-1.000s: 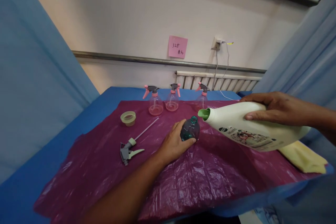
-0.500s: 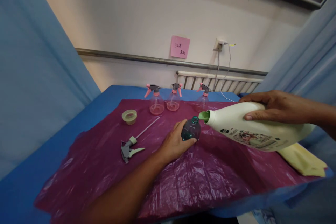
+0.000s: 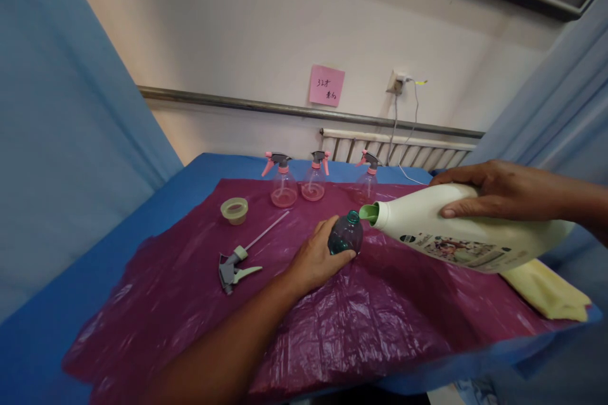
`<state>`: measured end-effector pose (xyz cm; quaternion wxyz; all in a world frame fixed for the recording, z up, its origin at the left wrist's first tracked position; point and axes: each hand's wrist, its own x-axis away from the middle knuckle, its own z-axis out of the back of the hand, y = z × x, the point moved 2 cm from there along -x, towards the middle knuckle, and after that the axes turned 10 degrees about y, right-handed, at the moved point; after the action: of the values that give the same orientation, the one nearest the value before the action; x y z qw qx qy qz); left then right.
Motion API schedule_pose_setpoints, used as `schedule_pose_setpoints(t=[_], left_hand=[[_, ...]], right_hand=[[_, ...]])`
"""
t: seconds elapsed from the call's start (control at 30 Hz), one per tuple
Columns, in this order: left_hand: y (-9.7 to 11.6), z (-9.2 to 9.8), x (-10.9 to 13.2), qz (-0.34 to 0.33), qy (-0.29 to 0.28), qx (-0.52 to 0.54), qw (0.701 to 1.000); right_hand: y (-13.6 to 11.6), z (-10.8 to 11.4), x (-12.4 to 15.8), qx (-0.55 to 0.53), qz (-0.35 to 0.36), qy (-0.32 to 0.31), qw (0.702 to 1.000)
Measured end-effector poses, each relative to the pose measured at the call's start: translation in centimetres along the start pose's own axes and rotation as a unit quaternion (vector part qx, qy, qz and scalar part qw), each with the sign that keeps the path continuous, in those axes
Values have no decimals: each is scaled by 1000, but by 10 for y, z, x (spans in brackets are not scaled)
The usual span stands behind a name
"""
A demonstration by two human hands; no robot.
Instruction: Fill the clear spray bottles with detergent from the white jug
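My left hand [image 3: 322, 258] wraps round a dark green see-through spray bottle [image 3: 346, 237] that has no head on and stands on the purple plastic sheet [image 3: 190, 323]. In my right hand [image 3: 494, 191] is a large cream detergent jug [image 3: 451, 228], tipped nearly level, its green spout [image 3: 369, 212] at the bottle's open neck. Whether liquid is flowing I cannot make out. To the left of my forearm lies a grey trigger sprayer [image 3: 231, 271] with a pale green lever and a long tube. Behind it sits a small pale green cap [image 3: 234, 210], hollow side up.
Three pink-headed spray bottles [image 3: 284, 186] with a little pinkish liquid stand in a row at the back. A folded yellow cloth [image 3: 551, 291] lies at the right, partly behind the jug. Blue curtains [image 3: 71, 107] hang on both sides; a cable [image 3: 396, 123] runs down the back wall.
Almost nothing differs. The jug's rear end has shifted very slightly up and to the right, while its spout stays at the bottle's neck.
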<state>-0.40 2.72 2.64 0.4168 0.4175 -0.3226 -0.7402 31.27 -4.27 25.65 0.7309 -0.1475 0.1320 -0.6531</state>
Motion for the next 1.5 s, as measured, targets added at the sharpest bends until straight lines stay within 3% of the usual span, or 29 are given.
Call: schedule_pose_setpoints(t=[0.67,1.5], left_hand=[[-2,-1,0,-3,9,5,1000],[-2,-1,0,1,-9,-11,1000]], right_hand=[[-2,8,-12,69,14,8,997],[-7,15,-17,60,11,-59,996]])
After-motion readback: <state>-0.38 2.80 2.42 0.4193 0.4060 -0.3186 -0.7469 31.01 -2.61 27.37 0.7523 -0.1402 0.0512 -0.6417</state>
